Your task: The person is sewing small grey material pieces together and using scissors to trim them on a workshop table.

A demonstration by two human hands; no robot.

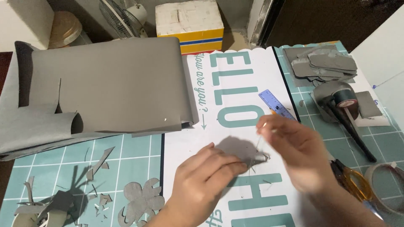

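A small grey fabric piece lies mid-desk on the white printed sheet, pinned under the left hand, fingers pressed flat. The right hand, blurred, pinches what looks like a needle with thread. Stitching seems underway. Cut grey shapes wait at the far right corner; a grey flower cutout lies near the front edge.

We see even overhead light, soft shadows; right hand motion-blurred; dim beyond yellow-striped box.
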